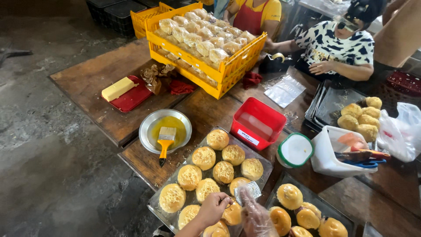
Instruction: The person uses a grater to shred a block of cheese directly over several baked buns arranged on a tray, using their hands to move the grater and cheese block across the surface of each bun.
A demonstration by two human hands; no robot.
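My left hand (213, 208) hovers over a tray (154, 202) of round buns (204, 157) topped with grated cheese, its fingers pinching a small pale piece against a small metal grater (248, 191). My right hand (255, 218), covered by a clear plastic glove, holds that grater upright above the near buns. Both hands are at the bottom edge of the view. To the right lies a second tray (346, 218) of shiny glazed buns (289, 196) without cheese.
A metal bowl (148, 127) of yellow liquid holds a brush (165, 139). Nearby stand a red tub (258, 123), a green-rimmed lidded pot (295, 150) and a white jug (326, 158). A yellow crate (228, 68) of bagged buns and two seated people (337, 44) are beyond.
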